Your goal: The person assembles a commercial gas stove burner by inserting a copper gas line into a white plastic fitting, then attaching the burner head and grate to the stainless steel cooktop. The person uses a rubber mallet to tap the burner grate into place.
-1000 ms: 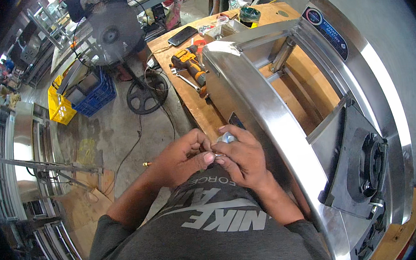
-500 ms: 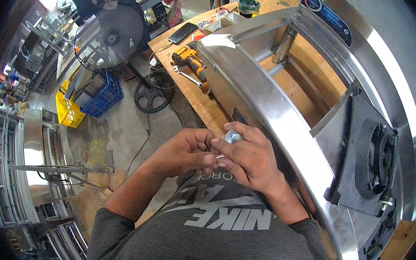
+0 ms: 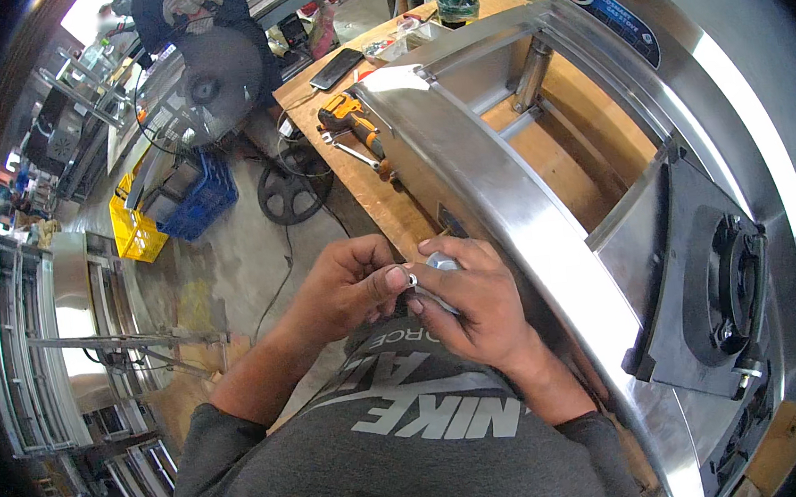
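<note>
In front of my chest my two hands meet. My left hand (image 3: 356, 285) is closed, thumb and forefinger pinching a small shiny metal ring (image 3: 411, 281). Curled around a rounded silvery knob-like piece (image 3: 442, 262) is my right hand (image 3: 483, 300), its fingertips close to the ring. The fingers partly cover both pieces, so their full shape is hidden. Just right of my right hand runs the front panel of a stainless steel gas stove body (image 3: 527, 209). A black burner plate (image 3: 683, 318) sits at its near end; its far bay is an open frame.
On the wooden table (image 3: 368, 180) lie an orange-and-black power drill (image 3: 349, 115), a wrench (image 3: 349, 149) and a black phone (image 3: 337, 68). A pedestal fan (image 3: 204, 90) stands beyond, with blue (image 3: 200, 204) and yellow crates (image 3: 134, 229) near it. Another person (image 3: 197, 10) is behind the fan.
My left thumb and fingers have shifted up slightly, bringing the small ring into clearer sight. The knob-like piece stays in my right hand. The whole view has shifted a little.
</note>
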Demonstrator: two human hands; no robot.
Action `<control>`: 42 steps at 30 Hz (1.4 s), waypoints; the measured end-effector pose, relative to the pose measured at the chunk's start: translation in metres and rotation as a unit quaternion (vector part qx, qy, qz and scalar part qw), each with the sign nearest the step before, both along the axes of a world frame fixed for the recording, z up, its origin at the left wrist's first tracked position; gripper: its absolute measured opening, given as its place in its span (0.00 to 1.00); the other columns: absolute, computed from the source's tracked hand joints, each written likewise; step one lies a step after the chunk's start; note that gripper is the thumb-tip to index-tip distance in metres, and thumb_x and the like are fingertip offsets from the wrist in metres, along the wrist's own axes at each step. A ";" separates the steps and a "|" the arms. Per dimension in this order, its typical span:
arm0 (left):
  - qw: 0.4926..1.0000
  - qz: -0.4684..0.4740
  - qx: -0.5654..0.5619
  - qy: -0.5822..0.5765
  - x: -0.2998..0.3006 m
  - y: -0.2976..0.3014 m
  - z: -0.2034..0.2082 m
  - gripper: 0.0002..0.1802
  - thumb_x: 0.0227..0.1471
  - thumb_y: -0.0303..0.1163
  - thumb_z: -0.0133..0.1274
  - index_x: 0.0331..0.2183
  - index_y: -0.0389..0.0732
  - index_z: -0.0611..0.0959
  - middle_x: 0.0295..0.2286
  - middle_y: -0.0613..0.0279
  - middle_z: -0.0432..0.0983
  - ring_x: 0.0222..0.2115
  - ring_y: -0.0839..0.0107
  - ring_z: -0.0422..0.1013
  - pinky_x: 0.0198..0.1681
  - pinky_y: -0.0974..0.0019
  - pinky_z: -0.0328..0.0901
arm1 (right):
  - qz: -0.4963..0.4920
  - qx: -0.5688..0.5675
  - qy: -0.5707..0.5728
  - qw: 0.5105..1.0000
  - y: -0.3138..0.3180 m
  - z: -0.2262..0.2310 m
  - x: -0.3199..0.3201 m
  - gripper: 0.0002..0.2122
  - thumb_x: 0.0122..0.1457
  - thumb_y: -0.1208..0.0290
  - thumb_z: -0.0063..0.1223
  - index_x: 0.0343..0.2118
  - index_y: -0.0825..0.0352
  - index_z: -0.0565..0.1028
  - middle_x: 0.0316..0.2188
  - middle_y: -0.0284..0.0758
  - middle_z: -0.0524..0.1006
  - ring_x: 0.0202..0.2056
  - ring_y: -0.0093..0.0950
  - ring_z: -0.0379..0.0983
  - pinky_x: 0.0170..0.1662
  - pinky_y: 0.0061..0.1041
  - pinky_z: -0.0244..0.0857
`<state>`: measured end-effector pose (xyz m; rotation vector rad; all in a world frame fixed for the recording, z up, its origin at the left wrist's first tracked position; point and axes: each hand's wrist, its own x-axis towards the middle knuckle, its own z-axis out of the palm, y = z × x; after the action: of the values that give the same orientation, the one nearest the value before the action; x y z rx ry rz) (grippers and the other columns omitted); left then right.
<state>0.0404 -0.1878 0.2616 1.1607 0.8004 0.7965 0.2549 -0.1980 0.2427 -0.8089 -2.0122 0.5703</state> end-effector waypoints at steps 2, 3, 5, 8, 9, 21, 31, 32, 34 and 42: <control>0.999 0.021 0.021 0.027 0.002 -0.003 -0.003 0.20 0.59 0.48 0.58 0.28 0.40 0.75 0.19 0.69 0.74 0.17 0.84 0.65 0.19 0.77 0.59 | -0.029 -0.014 -0.027 0.999 -0.001 0.005 -0.001 0.16 0.55 0.66 0.62 0.46 0.63 0.79 0.35 0.39 0.80 0.49 0.43 0.72 0.50 0.42 0.62; 0.998 0.031 0.032 0.040 0.003 -0.003 -0.005 0.21 0.59 0.48 0.57 0.28 0.41 0.75 0.20 0.69 0.74 0.17 0.84 0.65 0.19 0.77 0.59 | -0.033 -0.020 -0.023 0.999 -0.001 0.005 -0.002 0.15 0.55 0.66 0.61 0.45 0.63 0.79 0.35 0.40 0.80 0.49 0.44 0.72 0.50 0.43 0.62; 0.997 0.052 0.051 0.041 0.006 -0.004 -0.010 0.21 0.60 0.49 0.56 0.28 0.40 0.75 0.20 0.69 0.75 0.18 0.84 0.65 0.20 0.77 0.59 | -0.040 -0.031 -0.018 0.999 -0.001 0.003 -0.005 0.13 0.56 0.66 0.61 0.44 0.62 0.79 0.36 0.41 0.80 0.50 0.45 0.71 0.51 0.44 0.61; 0.994 0.072 0.064 0.042 0.012 -0.005 -0.012 0.21 0.61 0.48 0.56 0.29 0.40 0.75 0.21 0.69 0.75 0.20 0.84 0.66 0.21 0.78 0.60 | -0.047 -0.069 -0.001 0.996 -0.001 -0.001 -0.007 0.12 0.57 0.67 0.60 0.43 0.62 0.79 0.37 0.42 0.80 0.51 0.47 0.70 0.52 0.44 0.60; 0.994 0.077 0.066 0.043 0.014 -0.005 -0.012 0.20 0.61 0.48 0.56 0.29 0.40 0.75 0.21 0.69 0.76 0.20 0.84 0.66 0.22 0.78 0.60 | -0.056 -0.069 -0.008 0.996 -0.001 0.001 -0.006 0.11 0.57 0.67 0.60 0.42 0.62 0.79 0.37 0.42 0.79 0.51 0.47 0.70 0.52 0.44 0.61; 0.991 0.095 0.089 0.044 0.018 0.000 -0.023 0.23 0.59 0.52 0.56 0.27 0.40 0.77 0.19 0.69 0.73 0.19 0.83 0.66 0.21 0.77 0.60 | -0.065 -0.079 0.021 0.995 0.003 0.005 -0.001 0.07 0.58 0.67 0.59 0.36 0.64 0.79 0.32 0.42 0.80 0.43 0.47 0.74 0.46 0.43 0.67; 0.994 0.078 0.029 0.073 0.019 0.000 -0.020 0.27 0.62 0.56 0.49 0.27 0.40 0.76 0.15 0.69 0.70 0.14 0.81 0.64 0.17 0.77 0.59 | -0.026 -0.123 0.122 0.985 0.006 -0.006 -0.007 0.09 0.59 0.72 0.58 0.41 0.67 0.79 0.35 0.44 0.78 0.41 0.44 0.74 0.45 0.37 0.67; 0.995 0.064 0.031 0.073 0.017 0.000 -0.019 0.27 0.62 0.56 0.49 0.27 0.39 0.76 0.16 0.68 0.71 0.15 0.81 0.66 0.18 0.77 0.60 | -0.023 -0.112 0.119 0.986 0.007 -0.007 -0.006 0.09 0.59 0.73 0.58 0.41 0.68 0.79 0.36 0.44 0.78 0.41 0.44 0.74 0.46 0.36 0.67; 0.995 0.076 0.043 0.038 0.017 0.000 -0.018 0.25 0.63 0.52 0.49 0.29 0.38 0.77 0.20 0.66 0.74 0.18 0.80 0.68 0.20 0.75 0.63 | -0.003 -0.124 0.160 0.979 0.008 -0.008 -0.005 0.09 0.58 0.72 0.59 0.41 0.67 0.79 0.36 0.44 0.78 0.42 0.43 0.74 0.46 0.37 0.67; 0.901 0.118 0.372 0.191 0.018 -0.018 -0.011 0.10 0.54 0.24 0.61 0.40 0.37 0.82 0.29 0.59 0.80 0.28 0.73 0.77 0.31 0.69 0.71 | -0.024 -0.071 0.136 0.988 0.006 -0.011 0.000 0.09 0.56 0.71 0.62 0.40 0.65 0.80 0.37 0.40 0.80 0.47 0.42 0.74 0.49 0.40 0.65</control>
<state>0.0588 -0.2063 0.2509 1.9733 1.0082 1.1476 0.2551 -0.1921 0.2314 -0.8158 -1.7138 0.7596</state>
